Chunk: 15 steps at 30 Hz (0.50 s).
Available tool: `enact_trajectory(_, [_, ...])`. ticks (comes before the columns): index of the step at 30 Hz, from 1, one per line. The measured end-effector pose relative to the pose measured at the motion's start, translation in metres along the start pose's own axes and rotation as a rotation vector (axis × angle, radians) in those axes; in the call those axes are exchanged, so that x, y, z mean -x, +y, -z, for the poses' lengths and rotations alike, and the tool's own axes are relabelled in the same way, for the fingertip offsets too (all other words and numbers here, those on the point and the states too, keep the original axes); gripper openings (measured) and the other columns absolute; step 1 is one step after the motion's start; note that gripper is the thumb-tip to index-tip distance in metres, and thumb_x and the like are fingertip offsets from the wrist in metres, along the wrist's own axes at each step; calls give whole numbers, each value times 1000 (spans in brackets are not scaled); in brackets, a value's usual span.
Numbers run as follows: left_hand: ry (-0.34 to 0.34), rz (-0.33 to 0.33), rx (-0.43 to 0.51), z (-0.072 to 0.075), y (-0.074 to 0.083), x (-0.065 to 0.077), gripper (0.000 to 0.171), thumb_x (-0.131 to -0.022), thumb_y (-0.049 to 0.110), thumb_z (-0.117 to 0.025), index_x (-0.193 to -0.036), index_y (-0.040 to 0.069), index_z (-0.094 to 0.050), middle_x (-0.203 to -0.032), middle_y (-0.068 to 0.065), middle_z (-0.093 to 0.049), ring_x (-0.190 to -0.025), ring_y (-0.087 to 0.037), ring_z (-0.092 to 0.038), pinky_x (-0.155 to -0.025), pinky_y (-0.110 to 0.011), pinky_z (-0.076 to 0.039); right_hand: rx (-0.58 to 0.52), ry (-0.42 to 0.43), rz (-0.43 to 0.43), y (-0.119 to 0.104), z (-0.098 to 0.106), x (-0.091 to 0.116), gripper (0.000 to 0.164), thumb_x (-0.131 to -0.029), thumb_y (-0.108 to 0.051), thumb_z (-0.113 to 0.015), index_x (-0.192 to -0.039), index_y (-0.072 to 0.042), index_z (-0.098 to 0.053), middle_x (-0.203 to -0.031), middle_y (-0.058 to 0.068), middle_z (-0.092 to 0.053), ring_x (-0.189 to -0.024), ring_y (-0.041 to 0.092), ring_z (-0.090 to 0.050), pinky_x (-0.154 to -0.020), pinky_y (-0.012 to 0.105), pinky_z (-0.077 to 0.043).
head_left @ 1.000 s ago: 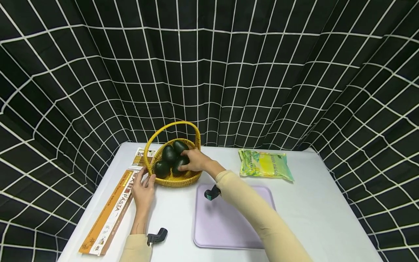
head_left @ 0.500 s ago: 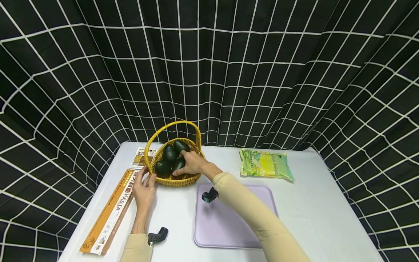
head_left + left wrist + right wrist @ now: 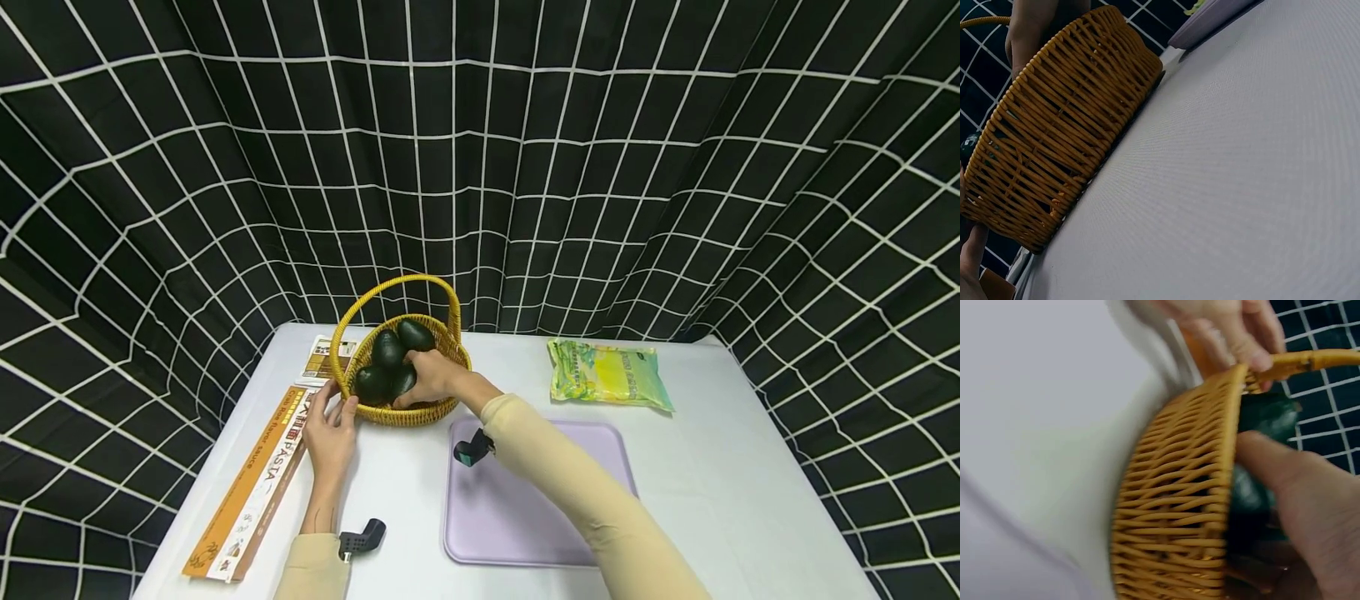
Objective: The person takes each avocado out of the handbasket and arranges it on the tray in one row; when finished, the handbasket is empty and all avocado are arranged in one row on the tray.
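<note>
A yellow wicker basket (image 3: 405, 416) with a tall arched handle stands at the back left of the table and holds several dark green avocados (image 3: 387, 348). My left hand (image 3: 330, 437) grips its left rim by the foot of the handle, thumb at the edge. Inside the basket, my right hand (image 3: 438, 379) has its thumb and fingers around the front right avocado (image 3: 402, 380), partly hiding it. In the right wrist view the thumb reaches over the woven rim against a green avocado (image 3: 1250, 497). The left wrist view shows the basket's woven side (image 3: 1066, 119) resting on the table.
A lilac tray (image 3: 525, 508) lies under the right forearm. Behind it to the right is a yellow-green packet (image 3: 611, 375). A long orange and white pasta box (image 3: 251, 483) lies left of the left arm, with a small brown and white packet (image 3: 321, 358) beyond it.
My right hand has shifted left and slightly down inside the basket, around the front right avocado, which has moved left against its neighbour. The left hand stays at the rim.
</note>
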State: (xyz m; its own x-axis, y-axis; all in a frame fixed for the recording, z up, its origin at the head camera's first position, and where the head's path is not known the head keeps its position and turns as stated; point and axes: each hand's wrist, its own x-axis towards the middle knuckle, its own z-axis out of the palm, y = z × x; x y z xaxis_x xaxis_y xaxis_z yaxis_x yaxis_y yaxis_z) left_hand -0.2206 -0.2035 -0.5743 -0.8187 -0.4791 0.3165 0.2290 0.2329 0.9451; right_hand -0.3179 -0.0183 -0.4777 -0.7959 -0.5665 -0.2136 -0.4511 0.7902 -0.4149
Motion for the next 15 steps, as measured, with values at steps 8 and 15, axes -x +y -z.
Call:
enact_trajectory(8, [-1, -11, -7, 3, -4, 0, 48, -98, 1, -69, -144, -2, -56, -139, -27, -56, -121, -56, -63, -94, -1, -52, 41, -64, 43, 0, 4, 3, 88, -88, -42, -84, -159, -10, -43, -151, 16, -53, -141, 28, -51, -120, 34, -51])
enact_trajectory(15, [-8, -18, 2, 3, -5, 0, 48, -99, 1, -69, -145, -2, -55, -139, -27, -56, -122, -55, -63, -96, -5, -54, -10, 48, 12, 7, -3, 3, 93, -83, -51, -87, -155, -7, -48, -148, 16, -60, -142, 29, -54, -119, 34, -52])
